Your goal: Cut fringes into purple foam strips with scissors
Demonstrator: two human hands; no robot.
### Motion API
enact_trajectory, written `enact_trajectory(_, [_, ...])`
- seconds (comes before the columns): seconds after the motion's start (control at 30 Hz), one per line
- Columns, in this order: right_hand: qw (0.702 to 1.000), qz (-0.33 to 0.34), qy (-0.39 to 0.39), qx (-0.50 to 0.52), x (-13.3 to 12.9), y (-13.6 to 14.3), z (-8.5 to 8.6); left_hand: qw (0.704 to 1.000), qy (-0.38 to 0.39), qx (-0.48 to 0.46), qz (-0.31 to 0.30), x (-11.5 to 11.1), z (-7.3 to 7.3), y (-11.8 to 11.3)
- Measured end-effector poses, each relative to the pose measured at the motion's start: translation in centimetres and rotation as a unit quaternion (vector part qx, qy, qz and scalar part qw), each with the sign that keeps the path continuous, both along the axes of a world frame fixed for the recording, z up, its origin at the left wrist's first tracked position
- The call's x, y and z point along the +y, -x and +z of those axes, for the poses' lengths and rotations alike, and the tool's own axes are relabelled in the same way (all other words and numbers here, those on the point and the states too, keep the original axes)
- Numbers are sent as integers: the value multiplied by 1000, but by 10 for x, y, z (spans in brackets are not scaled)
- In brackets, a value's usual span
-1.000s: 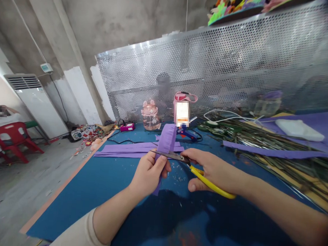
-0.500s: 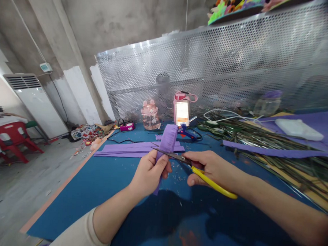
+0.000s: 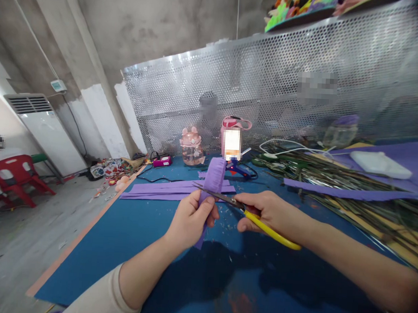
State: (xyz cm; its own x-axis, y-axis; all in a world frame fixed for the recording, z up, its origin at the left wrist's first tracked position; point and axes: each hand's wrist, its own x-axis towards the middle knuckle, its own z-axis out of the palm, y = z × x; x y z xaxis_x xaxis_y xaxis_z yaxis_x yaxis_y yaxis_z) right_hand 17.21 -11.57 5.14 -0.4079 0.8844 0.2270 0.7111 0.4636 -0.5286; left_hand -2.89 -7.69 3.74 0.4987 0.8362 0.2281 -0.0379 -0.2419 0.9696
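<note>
Between thumb and fingers, my left hand (image 3: 191, 218) pinches a purple paper strip (image 3: 214, 175), whose upper part stands up and whose tail hangs below the fingers. My right hand (image 3: 267, 211) grips yellow-handled scissors (image 3: 270, 230). The dark blades lie across the strip just above my left thumb, their tips past its left edge. More purple strips (image 3: 158, 190) lie flat behind my left hand on the blue table (image 3: 113, 245).
Behind stand a pink-lidded jar (image 3: 191, 148), a pink bottle (image 3: 227, 139), a blue glue gun (image 3: 239, 170) and a magenta box (image 3: 162, 161). Green stems (image 3: 299, 170) and a white case (image 3: 380, 164) lie right. A person sits far left by a red chair (image 3: 14, 172).
The scissor blades have drawn closer together over the strip, and my right thumb has shifted slightly up. My left hand and the strip look almost unmoved.
</note>
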Motion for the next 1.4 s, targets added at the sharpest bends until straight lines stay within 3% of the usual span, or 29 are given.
enact_trajectory(0.17, [999, -34, -29, -15, 3, -4, -1, 998, 59, -8, -16, 0, 1, -1])
enact_trajectory(0.3, [996, -71, -39, -41, 2, -7, 0, 1000, 30, -5, -2, 2, -2, 0])
enact_trajectory(0.5, [998, -49, -12, -28, 3, -7, -1, 1000, -6, -2, 21, 3, -6, 0])
enact_trajectory(0.73, [998, -50, -32, -11, 2, -5, 0, 999, -27, 26, -1, 2, -4, -1])
enact_trajectory(1.4, [998, -35, -48, -8, -2, -4, 3, 999, -13, 7, -34, 3, -7, 1])
